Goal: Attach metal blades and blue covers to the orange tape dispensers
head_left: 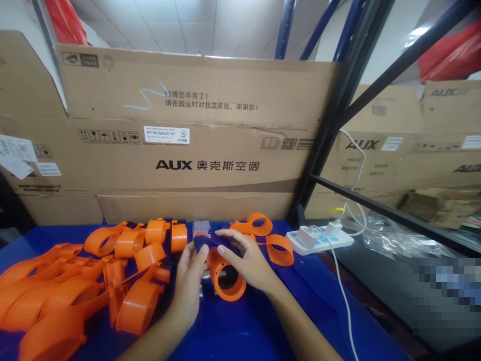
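Note:
My left hand (189, 283) pinches a small dark blue part (201, 242) between thumb and fingers. My right hand (244, 258) touches the same blue part with its fingertips and rests over an orange ring-shaped plastic housing (225, 281) on the blue table (240, 331). Behind the hands a phone (202, 226) stands upright. Both hands meet at the middle of the table, just in front of the cardboard wall.
Several orange plastic housings (75, 291) are piled at the left, more orange rings (280, 249) to the right. A white power strip (319, 238) with chargers and a white cable (341, 291) sits right. Large cardboard boxes (195, 150) stand behind; a black metal rack (330, 125) rises at right.

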The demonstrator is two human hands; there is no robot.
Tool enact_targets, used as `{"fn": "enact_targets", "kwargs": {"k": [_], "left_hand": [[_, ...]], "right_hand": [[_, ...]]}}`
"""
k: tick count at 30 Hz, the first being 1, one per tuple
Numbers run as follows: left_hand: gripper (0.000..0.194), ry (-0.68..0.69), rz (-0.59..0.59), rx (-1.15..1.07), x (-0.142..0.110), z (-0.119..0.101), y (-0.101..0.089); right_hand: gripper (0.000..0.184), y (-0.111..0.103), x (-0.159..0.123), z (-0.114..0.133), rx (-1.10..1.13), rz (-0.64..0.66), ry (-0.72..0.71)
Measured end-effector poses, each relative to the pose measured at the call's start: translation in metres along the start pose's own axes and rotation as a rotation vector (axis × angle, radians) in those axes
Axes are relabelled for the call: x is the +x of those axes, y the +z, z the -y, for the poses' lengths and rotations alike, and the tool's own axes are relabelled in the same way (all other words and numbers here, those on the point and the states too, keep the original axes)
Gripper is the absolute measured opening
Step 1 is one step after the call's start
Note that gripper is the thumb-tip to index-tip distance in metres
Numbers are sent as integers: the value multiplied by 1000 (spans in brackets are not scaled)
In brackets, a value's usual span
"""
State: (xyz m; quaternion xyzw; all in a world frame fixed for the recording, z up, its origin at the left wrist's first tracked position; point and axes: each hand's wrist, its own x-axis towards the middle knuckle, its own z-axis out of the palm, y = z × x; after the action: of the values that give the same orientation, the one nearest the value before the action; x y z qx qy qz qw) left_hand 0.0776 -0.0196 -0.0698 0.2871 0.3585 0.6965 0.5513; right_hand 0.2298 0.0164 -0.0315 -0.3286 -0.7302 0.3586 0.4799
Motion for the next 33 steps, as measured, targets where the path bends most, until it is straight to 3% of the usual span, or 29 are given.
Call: {"fn": "enact_targets", "kwargs": {"k": [15, 19, 25, 31, 33], "left_hand": [[44, 35, 56, -82, 5, 5, -5], [48, 71, 83, -105, 8, 9, -9], [55, 131, 95, -112, 7, 13, -16], [66, 156, 108, -110, 4, 11, -13], [70, 160, 95, -104, 5, 8, -11]], "right_hand": [[34, -2, 0, -2, 75, 104, 44], [40, -4, -2, 0, -22, 88, 13], [36, -3, -5, 1, -221, 43, -92], [62, -4, -6, -5, -466, -17, -311], [62, -5, -6, -6, -541, -18, -374]]}}
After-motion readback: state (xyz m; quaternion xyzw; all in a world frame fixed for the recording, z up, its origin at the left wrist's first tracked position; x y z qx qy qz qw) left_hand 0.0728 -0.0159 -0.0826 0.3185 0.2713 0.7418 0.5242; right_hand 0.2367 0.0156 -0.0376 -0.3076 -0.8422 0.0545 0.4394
